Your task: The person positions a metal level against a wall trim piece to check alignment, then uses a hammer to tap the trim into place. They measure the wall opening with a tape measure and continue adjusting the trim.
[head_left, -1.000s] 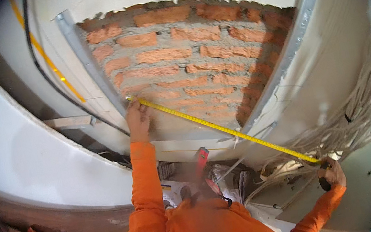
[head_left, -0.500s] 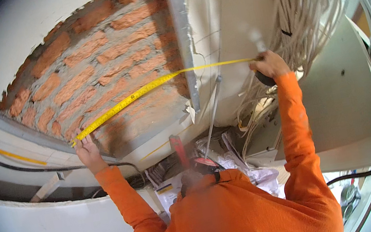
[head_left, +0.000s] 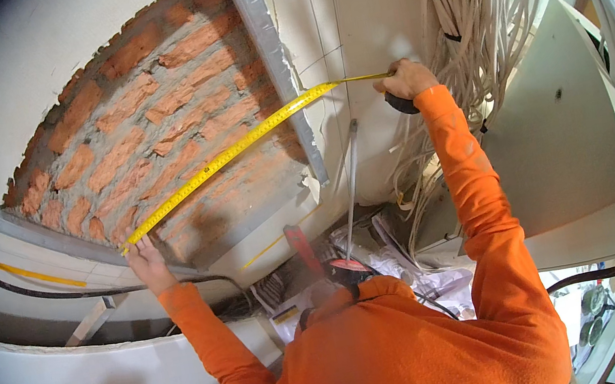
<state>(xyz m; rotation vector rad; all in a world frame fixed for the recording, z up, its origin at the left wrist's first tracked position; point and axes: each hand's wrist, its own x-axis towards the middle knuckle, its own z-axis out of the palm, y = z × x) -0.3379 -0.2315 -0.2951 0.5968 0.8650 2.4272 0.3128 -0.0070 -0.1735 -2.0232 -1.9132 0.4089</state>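
A yellow tape measure blade (head_left: 234, 151) is stretched slantwise across an opening with bare brick (head_left: 144, 105). My left hand (head_left: 148, 265) pinches its end at the lower left, by a metal profile (head_left: 51, 233) along the opening's edge. My right hand (head_left: 411, 78) is closed round the dark tape case (head_left: 400, 103), higher up and to the right, in front of the white wall. The blade crosses an upright metal profile (head_left: 273, 66) and twists edge-on shortly before the case. What the left fingertips press against is partly hidden by the blade.
Bundled white cables (head_left: 476, 6) hang right of my right hand, beside a pale cabinet panel (head_left: 555, 148). A black cable (head_left: 36, 287) runs along the lower left. Below stand a thin metal rod (head_left: 351, 180) and a blurred red tool (head_left: 301, 246). Pencil lines mark the wall.
The view has shifted, and my right hand with the case appears farther left and higher. The blade now shows its flat face past the upright profile. My left hand keeps its place at the tape's end.
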